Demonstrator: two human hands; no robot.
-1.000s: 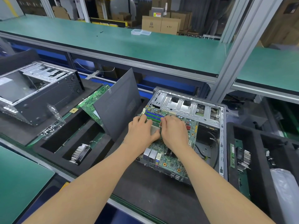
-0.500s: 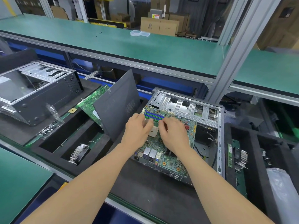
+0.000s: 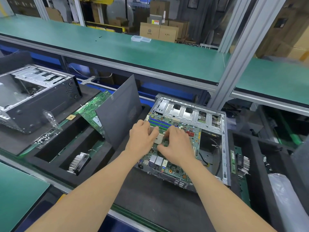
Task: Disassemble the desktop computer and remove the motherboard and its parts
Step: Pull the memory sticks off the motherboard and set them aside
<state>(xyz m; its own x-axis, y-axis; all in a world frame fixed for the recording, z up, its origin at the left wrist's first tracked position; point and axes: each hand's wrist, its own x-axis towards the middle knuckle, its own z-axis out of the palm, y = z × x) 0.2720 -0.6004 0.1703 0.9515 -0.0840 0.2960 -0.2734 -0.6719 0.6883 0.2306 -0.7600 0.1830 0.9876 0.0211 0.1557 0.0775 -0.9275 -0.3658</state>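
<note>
Green motherboard (image 3: 179, 170) with ribbed green-blue slots lies flat inside open grey sheet-metal case (image 3: 224, 144) on black mat (image 3: 150, 206). 2 hands, left hand (image 3: 142, 139) and right hand (image 3: 177, 146), curl fingers onto square tan socket (image 3: 159, 137) mid-board; can't tell if pinching. Flat grey panel (image 3: 117, 114) leans at case's left edge. Finned heatsink (image 3: 80, 162) sits in foam tray (image 3: 55, 169).

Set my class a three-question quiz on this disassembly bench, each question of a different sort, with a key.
1. True or false: the motherboard sits inside the open case.
2. What leans just left of that case? A) grey side panel B) keyboard C) monitor
3. Fill the gap: the finned heatsink lies in a black foam ____.
Key: 1 true; 2 A; 3 tray.
</note>
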